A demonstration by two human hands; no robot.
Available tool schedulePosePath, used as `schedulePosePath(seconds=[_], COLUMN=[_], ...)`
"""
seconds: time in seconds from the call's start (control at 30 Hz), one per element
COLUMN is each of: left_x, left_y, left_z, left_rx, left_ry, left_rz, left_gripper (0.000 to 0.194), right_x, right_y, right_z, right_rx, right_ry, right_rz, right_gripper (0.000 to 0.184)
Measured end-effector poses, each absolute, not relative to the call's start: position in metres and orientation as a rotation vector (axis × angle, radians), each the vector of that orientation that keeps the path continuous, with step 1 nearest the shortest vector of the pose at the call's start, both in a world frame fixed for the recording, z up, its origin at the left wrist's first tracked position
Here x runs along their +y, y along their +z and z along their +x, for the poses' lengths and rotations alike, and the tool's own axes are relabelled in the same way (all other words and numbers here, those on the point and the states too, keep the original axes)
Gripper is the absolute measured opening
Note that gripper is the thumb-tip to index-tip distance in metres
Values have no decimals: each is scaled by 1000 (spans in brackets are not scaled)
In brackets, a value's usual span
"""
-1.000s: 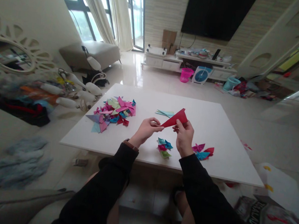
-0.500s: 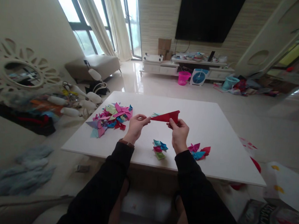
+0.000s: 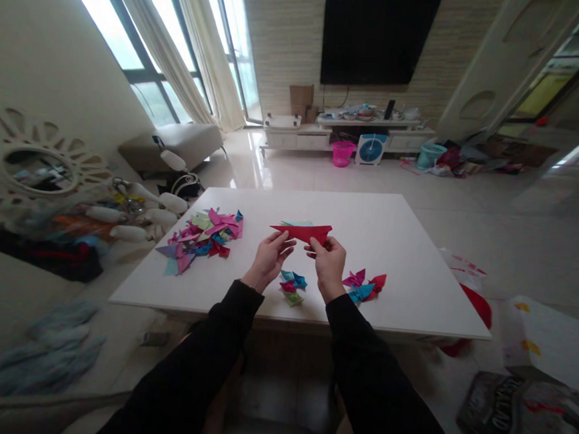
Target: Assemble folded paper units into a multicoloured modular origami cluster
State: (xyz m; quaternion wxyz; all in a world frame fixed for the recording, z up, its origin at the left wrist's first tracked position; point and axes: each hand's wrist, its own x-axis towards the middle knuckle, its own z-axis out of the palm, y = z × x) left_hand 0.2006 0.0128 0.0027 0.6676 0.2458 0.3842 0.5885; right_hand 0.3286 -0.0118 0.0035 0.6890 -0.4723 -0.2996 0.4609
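right hand (image 3: 330, 262) pinches tapering red paper (image 3: 304, 233); left hand (image 3: 268, 261), half-curled, meets its slim end, grip unclear.

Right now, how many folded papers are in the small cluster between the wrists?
4 visible: teal piece at back left, blue piece to its right, pink piece just in front, green piece frontmost. Others may be hidden.

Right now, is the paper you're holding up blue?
No, the folded paper pinched in the right grip is red; a blue folded paper piece lies on the white table.
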Motion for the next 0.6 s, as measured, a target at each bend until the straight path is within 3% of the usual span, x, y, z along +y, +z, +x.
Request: schedulePosePath(seconds=[0.2, 0.6], left_x=[83, 190], left_y=[-1, -97], left_z=[185, 197], left_rx=[1168, 1411], left_ry=[1438, 1365], left_rz=[411, 376], left_gripper=[13, 20], right_x=[3, 20], right_y=[6, -22], right_z=[341, 323], right_rx=[-394, -274], right_ry=[861, 979], right_rz=[-1183, -1326], right_gripper=[56, 46])
